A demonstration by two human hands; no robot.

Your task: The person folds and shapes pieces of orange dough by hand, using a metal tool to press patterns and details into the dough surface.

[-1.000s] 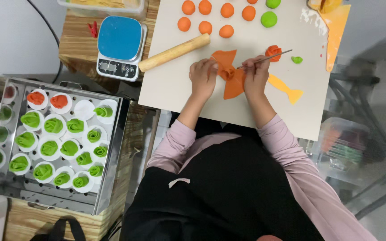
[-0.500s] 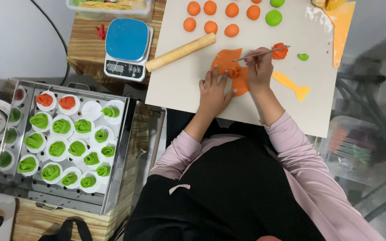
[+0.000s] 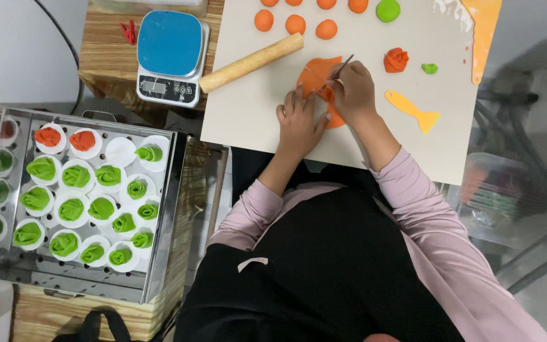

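Right hand [image 3: 354, 92] shifted left onto orange dough [image 3: 316, 77]

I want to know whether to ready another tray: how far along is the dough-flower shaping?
Done: the steel tray holds many green rosettes and two orange ones, and one finished orange rose sits on the board. In hand: the left hand steadies a flat orange dough sheet while the right hand works it with a thin tool. Left: several orange balls and a green ball are unshaped.
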